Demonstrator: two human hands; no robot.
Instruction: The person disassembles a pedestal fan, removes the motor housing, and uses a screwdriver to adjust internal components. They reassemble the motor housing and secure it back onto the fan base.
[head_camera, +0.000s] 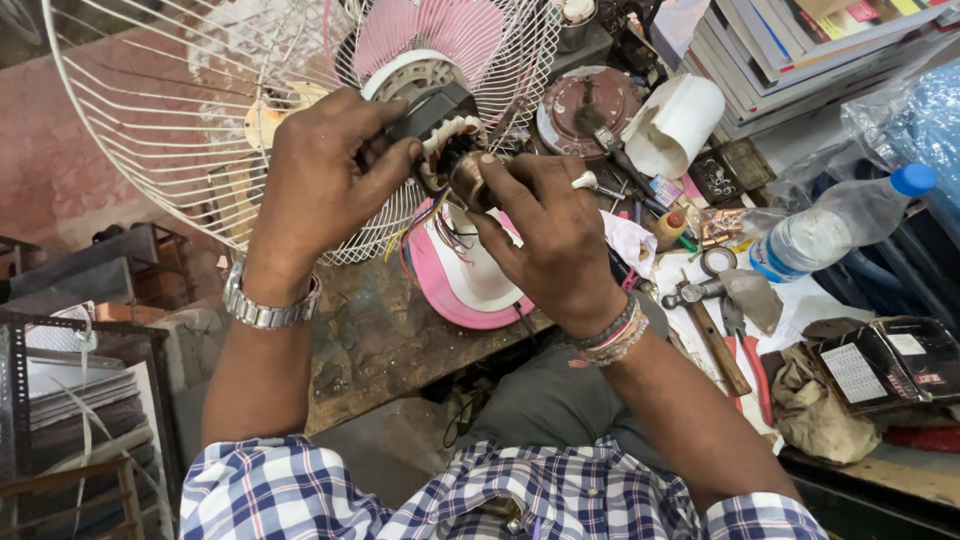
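Observation:
A fan motor (447, 140) with copper windings sits behind a white wire grille (170, 120) and pink blades (430, 35). My left hand (325, 175), with a metal watch on its wrist, grips the dark motor body from the left. My right hand (545, 235), wearing a ring and bead bracelets, holds the round bronze-coloured rotor part (468, 180) at the motor's front. Coloured wires (425, 225) hang below the motor toward the pink-and-white fan housing (465, 285) resting on the worn bench (370, 340).
A hammer (705, 320), red-handled pliers (750, 355), a plastic water bottle (835, 220), a white paper roll (680, 125), a round metal plate (585, 100), stacked books (800, 50), rags and small parts crowd the right. Metal shelving stands at the left.

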